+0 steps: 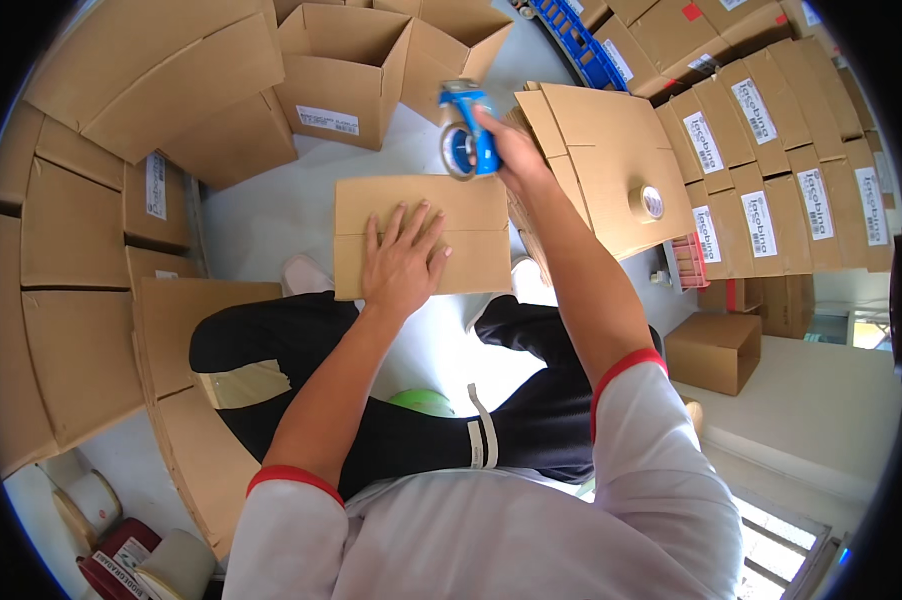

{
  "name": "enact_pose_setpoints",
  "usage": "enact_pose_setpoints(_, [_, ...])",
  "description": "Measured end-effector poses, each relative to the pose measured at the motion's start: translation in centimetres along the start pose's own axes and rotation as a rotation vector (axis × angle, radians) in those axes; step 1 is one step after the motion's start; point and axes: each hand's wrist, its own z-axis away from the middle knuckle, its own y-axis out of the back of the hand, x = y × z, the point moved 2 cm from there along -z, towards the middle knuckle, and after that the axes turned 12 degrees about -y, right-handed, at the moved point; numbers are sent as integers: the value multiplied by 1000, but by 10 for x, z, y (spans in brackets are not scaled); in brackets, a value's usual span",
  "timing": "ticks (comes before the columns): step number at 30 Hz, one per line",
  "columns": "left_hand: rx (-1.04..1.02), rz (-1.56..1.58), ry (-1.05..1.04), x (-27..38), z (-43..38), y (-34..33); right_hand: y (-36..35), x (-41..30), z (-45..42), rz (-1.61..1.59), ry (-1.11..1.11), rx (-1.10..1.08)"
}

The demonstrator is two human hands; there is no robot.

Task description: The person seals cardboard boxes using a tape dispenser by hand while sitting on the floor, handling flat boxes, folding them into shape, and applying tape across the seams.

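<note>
Between my knees stands a cardboard box (466, 262) with its flaps folded together along a middle seam. My left hand (402, 262) lies flat on its top, fingers spread and pointing away from me. In my right hand (514, 146) is a blue tape dispenser (484, 127) with a roll of packing tape (457, 154) on it. It is held in the air beyond the box's far right corner, apart from the box, and looks slightly blurred. Whether tape runs along the seam I cannot tell.
Flattened cartons (616, 150) are stacked at my right, a loose tape roll (646, 203) on top. Open boxes (342, 71) stand ahead. Labelled cartons (758, 150) are piled along the right, more cartons (75, 225) along the left. A blue plastic trolley (582, 45) lies far right.
</note>
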Motion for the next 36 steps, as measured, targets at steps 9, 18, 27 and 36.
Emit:
enact_pose_setpoints(9, [-35,19,11,-2,-2,1,135,86,72,-720,-9,-36])
enact_pose_setpoints(18, [-72,-14,47,-4,-1,-1,76,42,90,-90,193,70])
enact_pose_setpoints(27, [-91,19,77,-1,0,0,9,32,85,719,138,-32])
enact_pose_setpoints(36, [356,460,316,-10,-5,0,9,30,90,647,80,-70])
